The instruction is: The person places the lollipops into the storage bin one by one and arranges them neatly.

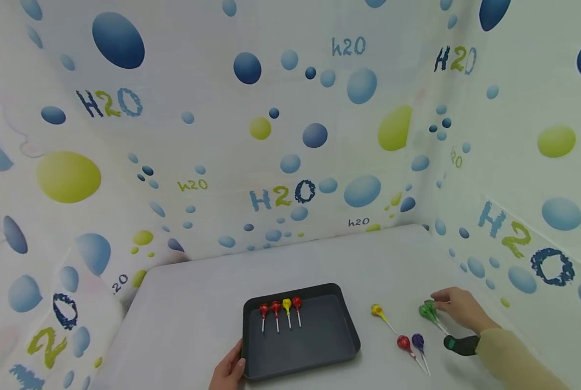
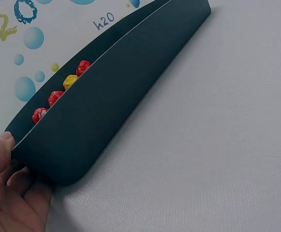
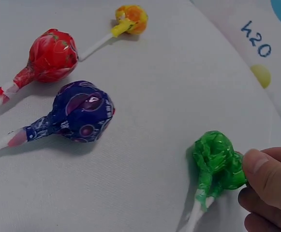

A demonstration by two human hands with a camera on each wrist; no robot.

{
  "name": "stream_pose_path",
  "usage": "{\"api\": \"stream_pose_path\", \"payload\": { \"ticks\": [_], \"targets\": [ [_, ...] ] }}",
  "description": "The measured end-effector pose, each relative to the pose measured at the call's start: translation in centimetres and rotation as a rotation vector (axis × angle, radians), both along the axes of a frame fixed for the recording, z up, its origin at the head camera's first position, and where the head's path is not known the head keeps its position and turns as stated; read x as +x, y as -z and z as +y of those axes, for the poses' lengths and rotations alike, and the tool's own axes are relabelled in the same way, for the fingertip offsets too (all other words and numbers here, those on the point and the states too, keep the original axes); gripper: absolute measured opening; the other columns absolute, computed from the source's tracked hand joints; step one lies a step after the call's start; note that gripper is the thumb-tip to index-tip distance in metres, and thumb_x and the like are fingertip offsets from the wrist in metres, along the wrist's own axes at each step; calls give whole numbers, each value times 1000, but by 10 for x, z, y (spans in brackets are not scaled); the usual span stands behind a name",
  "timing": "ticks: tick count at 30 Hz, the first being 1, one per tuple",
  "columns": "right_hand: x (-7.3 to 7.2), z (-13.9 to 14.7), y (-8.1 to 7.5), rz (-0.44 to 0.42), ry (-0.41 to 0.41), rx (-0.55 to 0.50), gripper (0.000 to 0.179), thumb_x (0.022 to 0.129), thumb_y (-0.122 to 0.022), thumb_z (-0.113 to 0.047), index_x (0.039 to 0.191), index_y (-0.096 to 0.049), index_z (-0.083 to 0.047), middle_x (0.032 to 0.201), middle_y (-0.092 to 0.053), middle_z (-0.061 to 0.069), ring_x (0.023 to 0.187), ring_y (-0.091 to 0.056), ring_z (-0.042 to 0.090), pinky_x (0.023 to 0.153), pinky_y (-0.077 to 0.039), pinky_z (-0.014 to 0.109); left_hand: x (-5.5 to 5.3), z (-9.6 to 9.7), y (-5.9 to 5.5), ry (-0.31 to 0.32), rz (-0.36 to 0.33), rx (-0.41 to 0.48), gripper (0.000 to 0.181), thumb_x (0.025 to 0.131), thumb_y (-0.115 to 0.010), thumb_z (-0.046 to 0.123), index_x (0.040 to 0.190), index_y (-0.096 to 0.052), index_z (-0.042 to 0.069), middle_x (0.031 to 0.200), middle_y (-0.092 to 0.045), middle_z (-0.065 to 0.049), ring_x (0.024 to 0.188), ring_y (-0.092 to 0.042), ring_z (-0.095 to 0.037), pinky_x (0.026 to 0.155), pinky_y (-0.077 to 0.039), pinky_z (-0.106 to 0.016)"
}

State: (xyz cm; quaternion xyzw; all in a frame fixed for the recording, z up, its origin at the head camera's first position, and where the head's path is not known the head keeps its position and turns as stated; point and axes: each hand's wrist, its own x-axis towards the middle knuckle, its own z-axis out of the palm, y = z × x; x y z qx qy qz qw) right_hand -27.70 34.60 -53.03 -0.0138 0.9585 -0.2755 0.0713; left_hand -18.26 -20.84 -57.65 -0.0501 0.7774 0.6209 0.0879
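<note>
A dark baking tray [image 1: 300,346] lies on the white table with a short row of red and yellow lollipops [image 1: 286,306] along its far left side. My left hand [image 1: 228,369] holds the tray's near left corner, thumb at the rim and fingers curled low against the outer wall [image 2: 106,101]. Farther right, two green lollipops lie side by side. My right hand [image 3: 271,186] pinches the head of the right-hand green lollipop [image 3: 234,173] between thumb and fingers. Its neighbour, the other green lollipop [image 3: 213,150], partly overlaps it in the right wrist view.
Between tray and right hand lie a yellow lollipop [image 1: 378,310], a red lollipop [image 1: 404,342] and a purple lollipop [image 1: 418,340] on the table [image 1: 197,325]. Walls [image 1: 212,141] printed with bubbles and H2O lettering rise at the back and sides.
</note>
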Motion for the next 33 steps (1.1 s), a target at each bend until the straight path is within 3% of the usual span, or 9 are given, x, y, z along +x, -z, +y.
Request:
{"api": "stream_pose_path", "payload": {
  "ticks": [5, 10, 19, 27, 33],
  "targets": [
    [-2, -8, 4, -7, 5, 25, 28, 88, -66, -12, 111, -67, 3, 106, -67, 19, 107, -55, 47, 91, -45, 63, 0, -1, 1, -13, -24, 30, 52, 99, -45, 3, 141, -22, -18, 146, -22, -36, 134, -25, -48, 104, -40, -45],
    [-2, -8, 9, 14, 38, 56, 27, 87, -67, -10, 110, -67, 4, 102, -68, 17, 101, -58, 43, 89, -48, 61, 2, 0, 3, -16, -1, 26, 50, 99, -44, 0, 140, -23, -19, 145, -24, -36, 134, -26, -47, 103, -41, -43],
    [-1, -5, 13, 89, 68, 73, 20, 85, -68, -8, 101, -67, 4, 92, -69, 13, 87, -63, 33, 82, -52, 57, 0, 6, 4, -43, -54, 37, 51, 98, -45, 0, 142, -23, -16, 147, -22, -33, 135, -24, -46, 105, -38, -45],
    [-8, -7, -18, 199, 55, 29, 21, 88, -66, -9, 103, -66, 5, 95, -69, 17, 84, -64, 30, 78, -56, 52, 0, 3, 5, -39, -55, 41, 53, 99, -45, 2, 143, -22, -16, 147, -22, -33, 136, -23, -45, 106, -38, -47],
    [-22, -45, -36, 227, 11, -31, 17, 89, -66, -11, 103, -68, 0, 94, -69, 11, 82, -63, 25, 75, -58, 46, -2, 2, 4, -46, -49, 33, 52, 99, -46, 3, 143, -23, -15, 147, -25, -33, 136, -25, -44, 106, -38, -46]
  ]
}}
